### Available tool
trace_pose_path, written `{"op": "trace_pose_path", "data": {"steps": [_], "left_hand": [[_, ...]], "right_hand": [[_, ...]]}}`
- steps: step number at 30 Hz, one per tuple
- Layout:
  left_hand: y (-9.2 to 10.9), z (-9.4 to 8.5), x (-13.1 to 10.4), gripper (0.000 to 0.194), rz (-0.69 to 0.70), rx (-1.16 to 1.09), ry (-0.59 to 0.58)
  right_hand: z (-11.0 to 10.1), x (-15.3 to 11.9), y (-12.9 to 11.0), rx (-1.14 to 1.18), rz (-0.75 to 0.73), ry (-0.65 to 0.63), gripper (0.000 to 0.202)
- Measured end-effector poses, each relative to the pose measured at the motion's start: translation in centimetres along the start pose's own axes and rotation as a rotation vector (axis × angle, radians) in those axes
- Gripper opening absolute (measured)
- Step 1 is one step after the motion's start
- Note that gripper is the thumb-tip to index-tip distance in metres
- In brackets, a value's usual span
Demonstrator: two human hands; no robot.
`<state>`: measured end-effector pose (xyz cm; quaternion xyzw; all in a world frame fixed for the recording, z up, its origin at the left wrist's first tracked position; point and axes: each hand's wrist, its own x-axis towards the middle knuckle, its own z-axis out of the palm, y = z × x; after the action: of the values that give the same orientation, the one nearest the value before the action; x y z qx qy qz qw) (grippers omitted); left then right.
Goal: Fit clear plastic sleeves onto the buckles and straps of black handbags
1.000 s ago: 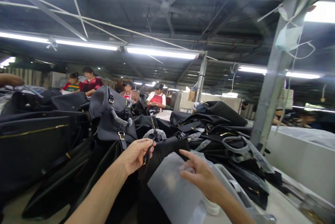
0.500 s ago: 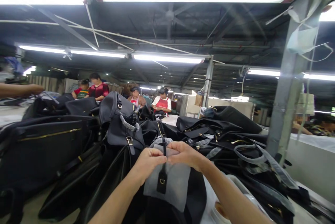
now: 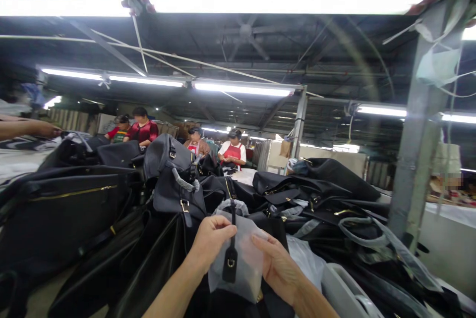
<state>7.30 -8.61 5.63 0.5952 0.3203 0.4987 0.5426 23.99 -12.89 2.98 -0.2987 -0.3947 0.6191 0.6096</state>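
A black strap with a tag and small gold buckle (image 3: 230, 263) hangs over a translucent wrapping sheet (image 3: 247, 253), on a black bag in front of me. My left hand (image 3: 212, 238) is closed, thumb and fingertips pinched at the strap and the sheet's upper left edge. My right hand (image 3: 277, 263) grips the right side of the sheet, thumb on its front and the fingers partly hidden behind it. A wrapped handle (image 3: 234, 205) shows just above the sheet.
Black bags (image 3: 74, 209) are piled at the left, more (image 3: 320, 184) at the right. An upright backpack (image 3: 171, 174) stands ahead. A grey plastic container (image 3: 342, 288) is at lower right, beside a metal post (image 3: 416, 134). Another person's arm (image 3: 29, 129) reaches in from the left.
My right hand has moved right and down, away from my left hand, to the sheet's right side. My left hand stays pinched by the strap. The view has shifted slightly.
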Motion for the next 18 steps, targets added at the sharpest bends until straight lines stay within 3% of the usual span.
{"op": "trace_pose_path", "data": {"steps": [6,10,15,18], "left_hand": [[-0.6,-0.2,0.6,0.022,0.072,0.055,0.012],[-0.9,-0.4,1.0,0.016,0.201,0.178,0.106],[-1.2,-0.2,1.2,0.006,0.325,0.352,0.215],[-1.0,-0.1,1.2,0.027,0.348,0.384,0.23]], "right_hand": [[1.6,1.2,0.3,-0.004,-0.002,0.14,0.047],[1.8,2.0,0.5,-0.032,-0.061,0.187,0.056],[2.2,1.9,0.6,-0.124,-0.128,0.145,0.063],[2.6,1.7,0.6,-0.182,-0.228,0.083,0.078]]}}
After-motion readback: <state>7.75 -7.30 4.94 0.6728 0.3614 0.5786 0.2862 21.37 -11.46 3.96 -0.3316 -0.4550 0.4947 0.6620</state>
